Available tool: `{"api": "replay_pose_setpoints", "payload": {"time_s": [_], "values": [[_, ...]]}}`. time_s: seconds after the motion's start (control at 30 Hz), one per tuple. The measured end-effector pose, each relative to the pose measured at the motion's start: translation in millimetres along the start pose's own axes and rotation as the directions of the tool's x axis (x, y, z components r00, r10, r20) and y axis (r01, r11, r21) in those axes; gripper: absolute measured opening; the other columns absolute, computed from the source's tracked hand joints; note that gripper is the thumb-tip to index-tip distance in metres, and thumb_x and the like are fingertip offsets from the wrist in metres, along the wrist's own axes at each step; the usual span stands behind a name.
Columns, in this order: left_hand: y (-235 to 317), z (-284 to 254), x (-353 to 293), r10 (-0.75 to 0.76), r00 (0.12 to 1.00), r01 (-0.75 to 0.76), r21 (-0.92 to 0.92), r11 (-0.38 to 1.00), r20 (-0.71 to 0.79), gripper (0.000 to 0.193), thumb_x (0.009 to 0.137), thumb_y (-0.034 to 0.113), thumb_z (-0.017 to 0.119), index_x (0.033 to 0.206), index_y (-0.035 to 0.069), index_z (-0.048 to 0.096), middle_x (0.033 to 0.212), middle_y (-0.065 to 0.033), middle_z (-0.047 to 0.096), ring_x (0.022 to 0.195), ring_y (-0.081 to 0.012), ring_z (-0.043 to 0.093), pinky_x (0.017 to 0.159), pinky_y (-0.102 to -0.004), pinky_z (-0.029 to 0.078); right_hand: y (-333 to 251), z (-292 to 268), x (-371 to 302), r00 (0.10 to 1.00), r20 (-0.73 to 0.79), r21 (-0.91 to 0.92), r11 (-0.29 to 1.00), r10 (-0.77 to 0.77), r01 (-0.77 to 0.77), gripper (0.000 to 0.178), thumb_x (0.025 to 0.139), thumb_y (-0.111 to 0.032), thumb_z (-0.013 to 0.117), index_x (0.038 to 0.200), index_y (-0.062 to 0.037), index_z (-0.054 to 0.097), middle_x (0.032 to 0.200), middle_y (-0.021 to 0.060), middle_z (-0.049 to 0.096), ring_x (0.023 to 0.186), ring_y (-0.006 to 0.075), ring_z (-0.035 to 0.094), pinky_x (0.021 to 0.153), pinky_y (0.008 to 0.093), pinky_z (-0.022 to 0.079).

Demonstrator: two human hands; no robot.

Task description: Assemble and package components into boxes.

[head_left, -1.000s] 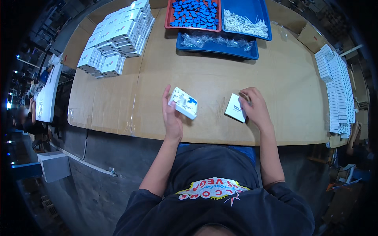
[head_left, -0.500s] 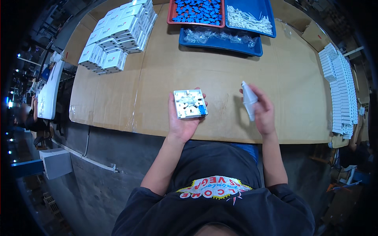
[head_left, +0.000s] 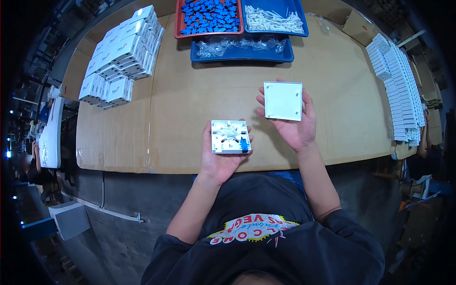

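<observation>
On my left palm [head_left: 218, 165] rests a small square white plastic box base [head_left: 223, 148], its open side up. My fingers curl around its edges. White fittings, something pale and a blue connector piece [head_left: 244, 145] at the lower right corner lie inside it. To the right and slightly farther off, my right hand [head_left: 300, 135] is closed around a matching square white cover [head_left: 283, 100]. The cover's hollow inner face is up, with small posts at its corners. Base and cover are apart, both held above the cardboard-topped table [head_left: 190, 95].
White boxes [head_left: 123, 47] are stacked at the back left. A red tray [head_left: 177, 33] of blue connector pieces and a blue tray [head_left: 305, 31] of white parts overlap another blue tray [head_left: 209, 59] holding clear plastic bags. Rows of white pieces [head_left: 399, 95] line the right edge.
My right hand has turned the cover from nearly edge-on to flat, inner face up, and brought it leftward and farther out. My left hand still holds the base. The whole view has shifted slightly.
</observation>
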State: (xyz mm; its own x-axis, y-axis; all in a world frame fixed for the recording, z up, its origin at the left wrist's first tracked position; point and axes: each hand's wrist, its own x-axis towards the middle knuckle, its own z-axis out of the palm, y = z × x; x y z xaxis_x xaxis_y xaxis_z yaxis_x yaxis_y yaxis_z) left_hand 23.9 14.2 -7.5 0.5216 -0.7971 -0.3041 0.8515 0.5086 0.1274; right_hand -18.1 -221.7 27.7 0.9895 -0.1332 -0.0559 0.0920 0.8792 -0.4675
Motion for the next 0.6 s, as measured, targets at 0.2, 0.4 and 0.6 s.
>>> {"api": "replay_pose_setpoints", "payload": {"time_s": [0.2, 0.4, 0.6], "values": [[-8.0, 10.4, 8.2, -0.052, 0.998, 0.054, 0.032, 0.998, -0.047, 0.081, 0.104, 0.070, 0.039, 0.146, 0.002, 0.054, 0.131, -0.0182, 0.067, 0.110, -0.0324, 0.068, 0.094, -0.0495, 0.057, 12.4, 0.7, 3.6, 1.000, -0.003, -0.275, 0.961, 0.016, -0.016, 0.071, 0.110, -0.056, 0.038, 0.156, -0.0012, 0.040, 0.147, 0.0252, 0.056, 0.135, 0.0372, 0.057, 0.113, 0.0518, 0.047], [-13.4, 12.0, 11.8, -0.053, 0.996, 0.057, 0.060, 0.997, -0.070, 0.077, 0.105, 0.068, 0.038, 0.144, 0.004, 0.056, 0.129, -0.0180, 0.067, 0.112, -0.0334, 0.069, 0.094, -0.0507, 0.057, 21.0, -3.7, 5.0, 0.989, 0.121, -0.686, 0.728, 0.090, 0.018, 0.078, 0.108, -0.061, 0.042, 0.153, 0.0020, 0.047, 0.146, 0.0230, 0.059, 0.134, 0.0309, 0.060, 0.114, 0.0449, 0.046], [-17.1, 11.5, 12.2, -0.048, 0.996, 0.053, 0.060, 0.997, -0.071, 0.067, 0.107, 0.065, 0.038, 0.143, 0.012, 0.056, 0.129, -0.0151, 0.068, 0.115, -0.0336, 0.068, 0.095, -0.0522, 0.057, 26.8, -1.0, -0.6, 0.975, 0.153, -0.777, 0.630, 0.161, 0.018, 0.047, 0.112, -0.033, 0.051, 0.149, -0.0047, 0.057, 0.139, 0.0098, 0.065, 0.128, 0.0205, 0.062, 0.109, 0.0354, 0.048]]}}
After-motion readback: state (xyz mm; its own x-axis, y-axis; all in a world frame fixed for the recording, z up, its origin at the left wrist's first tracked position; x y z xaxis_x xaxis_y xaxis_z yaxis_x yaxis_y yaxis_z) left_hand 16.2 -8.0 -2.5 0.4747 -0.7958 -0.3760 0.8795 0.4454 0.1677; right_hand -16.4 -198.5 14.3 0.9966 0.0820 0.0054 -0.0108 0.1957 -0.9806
